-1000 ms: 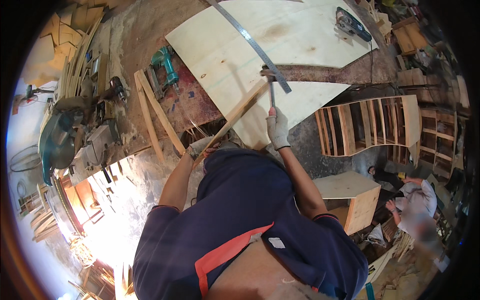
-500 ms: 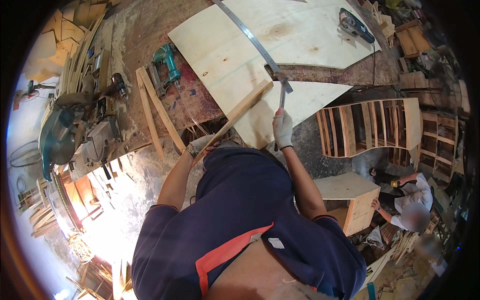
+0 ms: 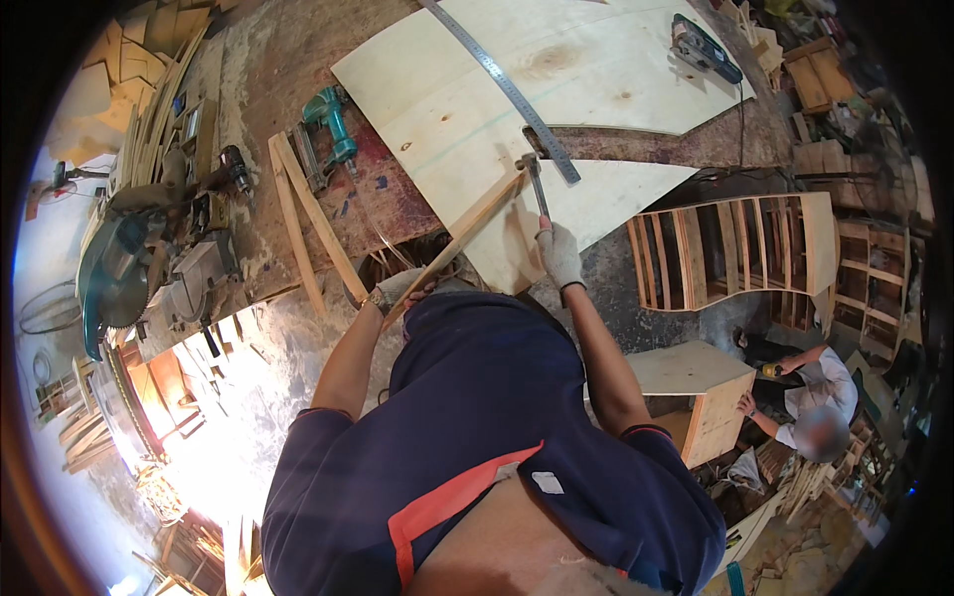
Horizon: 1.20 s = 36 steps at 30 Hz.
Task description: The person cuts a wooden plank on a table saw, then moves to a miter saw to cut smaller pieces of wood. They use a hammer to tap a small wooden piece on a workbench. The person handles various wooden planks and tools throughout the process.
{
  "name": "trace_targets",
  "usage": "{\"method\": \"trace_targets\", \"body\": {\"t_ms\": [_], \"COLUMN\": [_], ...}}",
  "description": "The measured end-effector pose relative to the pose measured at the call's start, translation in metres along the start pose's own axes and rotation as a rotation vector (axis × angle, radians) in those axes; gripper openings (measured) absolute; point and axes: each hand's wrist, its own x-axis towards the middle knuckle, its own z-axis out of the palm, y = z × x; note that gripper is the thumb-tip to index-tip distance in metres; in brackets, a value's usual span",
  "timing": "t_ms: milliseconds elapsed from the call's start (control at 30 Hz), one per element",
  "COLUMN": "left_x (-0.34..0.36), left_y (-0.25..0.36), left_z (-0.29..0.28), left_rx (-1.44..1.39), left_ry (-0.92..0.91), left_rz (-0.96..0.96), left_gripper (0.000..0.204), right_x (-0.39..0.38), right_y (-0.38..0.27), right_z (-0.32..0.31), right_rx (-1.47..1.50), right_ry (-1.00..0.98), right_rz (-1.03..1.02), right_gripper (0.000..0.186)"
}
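Observation:
In my gloved left hand is the near end of a wooden strip, which slants up and right over the plywood sheet. My gloved right hand grips a hammer by its handle. The hammer's head is at the strip's far end; whether it touches the wood I cannot tell. Just beyond, a steel ruler lies across the plywood, its near end right of the hammer head.
A teal nail gun and two wooden strips lie left on the workbench. A corded power tool sits far right on the plywood. A mitre saw stands at left. At right, a person handles a wooden box.
The hammer head has swung left, from over the ruler's end to the strip's tip. The strip's far end has shifted slightly left and down. The person at right has moved a drill-like tool slightly.

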Motion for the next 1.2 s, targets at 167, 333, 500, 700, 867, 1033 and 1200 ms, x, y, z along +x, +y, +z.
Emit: {"method": "trace_targets", "body": {"t_ms": [167,333,500,700,867,1033,1200], "left_x": [0.004,0.004,0.005,0.010,0.000,-0.017,-0.016], "left_y": [-0.001,-0.004,-0.006,-0.011,-0.003,-0.004,-0.007], "left_z": [-0.004,-0.005,-0.004,-0.002,0.020,0.053,0.062], "left_rx": [0.056,0.145,0.185,0.125,0.698,1.243,1.218], "left_ry": [-0.004,0.100,0.077,0.155,0.404,0.962,0.981], "left_rz": [-0.027,-0.038,-0.012,0.025,0.249,0.572,0.530], "left_gripper": [0.047,0.048,0.049,0.047,0.053,0.057,0.060], "right_x": [0.000,-0.007,-0.013,-0.014,-0.012,-0.027,-0.039], "right_y": [-0.001,0.000,0.004,0.013,0.006,-0.015,0.002], "right_z": [-0.006,-0.003,-0.003,-0.004,-0.016,-0.044,-0.048], "right_rx": [0.115,-0.071,0.028,0.035,0.141,0.176,0.195], "right_ry": [0.136,-0.001,0.046,0.013,0.056,0.179,0.236], "right_rz": [-0.137,-0.030,-0.019,-0.027,-0.035,-0.142,-0.273], "right_gripper": [0.057,0.056,0.057,0.060,0.060,0.055,0.046]}}
